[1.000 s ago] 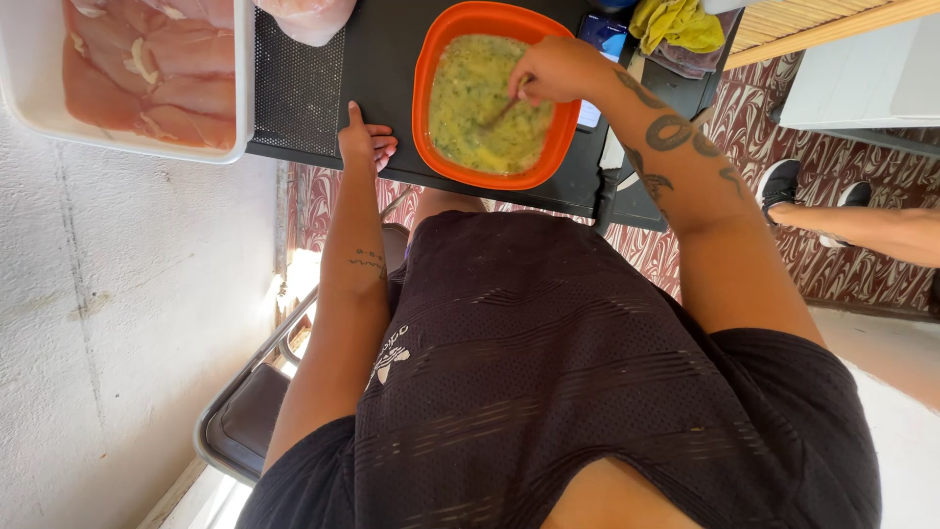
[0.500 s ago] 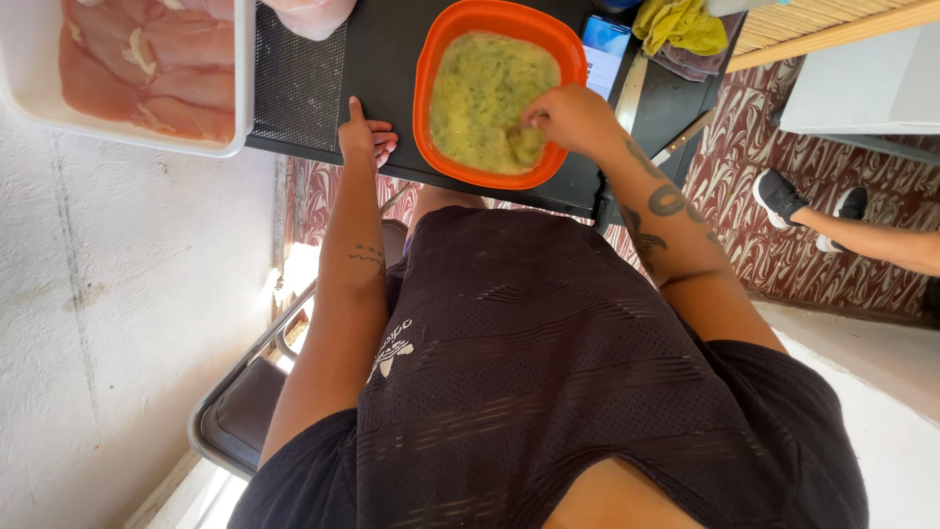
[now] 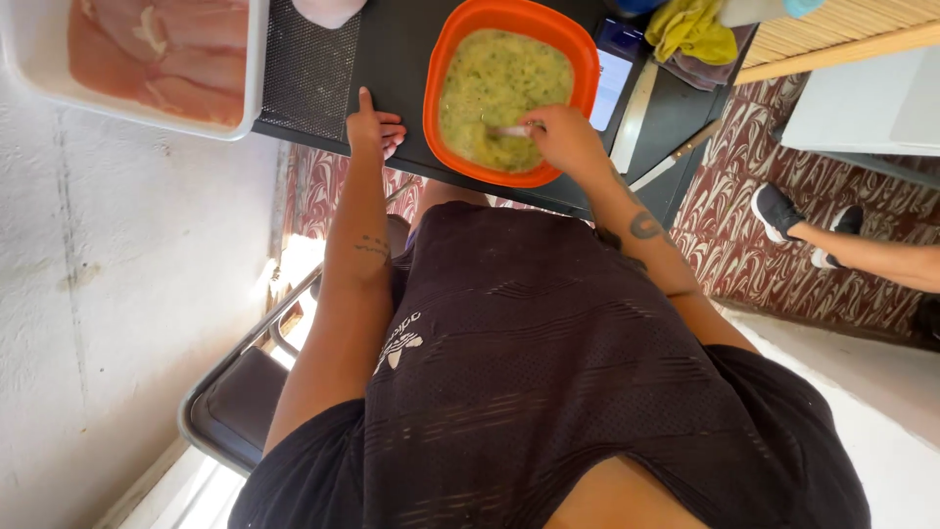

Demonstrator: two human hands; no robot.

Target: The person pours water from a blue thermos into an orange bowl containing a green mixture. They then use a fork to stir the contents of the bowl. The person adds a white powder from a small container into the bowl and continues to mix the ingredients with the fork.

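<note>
An orange bowl (image 3: pixel 586 69) on the black table (image 3: pixel 392 49) holds a thick yellow-green mixture (image 3: pixel 494 88). My right hand (image 3: pixel 563 137) is over the bowl's near rim, closed around a metal utensil (image 3: pixel 504 129) whose end sits in the mixture. My left hand (image 3: pixel 370 127) rests on the table just left of the bowl, index finger stretched out and the other fingers curled, holding nothing.
A white tray (image 3: pixel 39 69) of raw pale-pink meat lies at the far left. A knife (image 3: pixel 678 157), a phone (image 3: pixel 609 83) and a yellow cloth (image 3: pixel 690 29) lie right of the bowl. Another person's leg and shoe (image 3: pixel 778 211) reach in at right. A folding chair (image 3: pixel 230 411) is below me.
My right hand has swept across the bowl toward its near rim with the utensil, stirring. My left hand has stayed on the table.
</note>
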